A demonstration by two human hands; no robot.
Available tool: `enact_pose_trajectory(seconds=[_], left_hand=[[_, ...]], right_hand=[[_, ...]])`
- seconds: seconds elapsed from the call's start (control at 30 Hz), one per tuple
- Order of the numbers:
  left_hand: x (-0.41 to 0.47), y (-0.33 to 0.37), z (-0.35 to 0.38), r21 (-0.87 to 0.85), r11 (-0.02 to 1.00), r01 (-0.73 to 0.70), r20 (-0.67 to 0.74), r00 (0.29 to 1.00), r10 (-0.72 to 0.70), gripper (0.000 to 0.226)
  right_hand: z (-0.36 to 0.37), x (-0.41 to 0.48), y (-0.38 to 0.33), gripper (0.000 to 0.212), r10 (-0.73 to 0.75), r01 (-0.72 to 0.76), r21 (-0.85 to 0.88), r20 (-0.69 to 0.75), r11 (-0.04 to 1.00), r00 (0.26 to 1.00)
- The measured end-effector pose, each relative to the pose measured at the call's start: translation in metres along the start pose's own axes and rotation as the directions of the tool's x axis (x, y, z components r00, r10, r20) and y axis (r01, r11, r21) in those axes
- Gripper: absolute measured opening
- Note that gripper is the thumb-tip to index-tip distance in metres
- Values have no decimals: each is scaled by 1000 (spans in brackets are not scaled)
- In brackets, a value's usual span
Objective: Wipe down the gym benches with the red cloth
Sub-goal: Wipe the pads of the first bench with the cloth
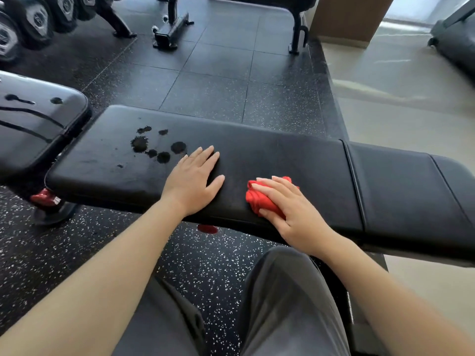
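Cloth (257, 201) red, bunched, gripped by right hand (290, 217); left hand (192, 181) flat on stained bench (282, 155).

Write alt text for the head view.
A person's right hand holds a bunched red cloth on a black gym bench; the left hand rests flat beside it. Dark wet-looking spots mark the pad left of that hand.

Red cloth (258, 200) under the grip (290, 214): soft fabric, matt, crumpled into folds. Table (295, 155) beneath the grip: black padded upholstery, smooth, faint sheen, seamed to the right of the grip, dark blotches (140, 143) to its left. Floor (218, 265) nearer than the grip: black rubber-like tiles, white-speckled, matt, grainy.
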State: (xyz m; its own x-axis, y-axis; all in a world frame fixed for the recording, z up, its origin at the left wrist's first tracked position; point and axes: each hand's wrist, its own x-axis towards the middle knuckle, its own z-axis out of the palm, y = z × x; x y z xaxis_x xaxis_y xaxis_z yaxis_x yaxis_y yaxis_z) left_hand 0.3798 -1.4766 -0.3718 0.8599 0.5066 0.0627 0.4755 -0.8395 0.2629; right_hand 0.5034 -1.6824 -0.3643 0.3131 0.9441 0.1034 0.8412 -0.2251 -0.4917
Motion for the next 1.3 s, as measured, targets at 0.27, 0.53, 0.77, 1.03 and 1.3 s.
enact_pose_trajectory(seconds=[0.27, 0.53, 0.77, 1.03, 1.3], left_hand=[[-12, -2, 6, 26, 999, -30, -27, 999, 30, 56], [-10, -7, 3, -91, 995, -39, -51, 998, 35, 54], [-13, 2, 5, -22, 1000, 14, -42, 999, -15, 47], [-11, 5, 3, 5, 999, 42, -31, 999, -41, 55], [-5, -13, -6, -139, 990, -29, -48, 999, 23, 49]], right_hand=[[28, -11, -27, 50, -65, 56, -108, -74, 993, 995], [27, 17, -32, 52, -77, 71, -91, -63, 993, 995], [-13, 26, 37, 48, 82, -89, -42, -141, 995, 987], [-11, 81, 42, 47, 100, -104, -35, -111, 994, 989], [13, 25, -12, 52, -64, 63, -11, -89, 998, 994]])
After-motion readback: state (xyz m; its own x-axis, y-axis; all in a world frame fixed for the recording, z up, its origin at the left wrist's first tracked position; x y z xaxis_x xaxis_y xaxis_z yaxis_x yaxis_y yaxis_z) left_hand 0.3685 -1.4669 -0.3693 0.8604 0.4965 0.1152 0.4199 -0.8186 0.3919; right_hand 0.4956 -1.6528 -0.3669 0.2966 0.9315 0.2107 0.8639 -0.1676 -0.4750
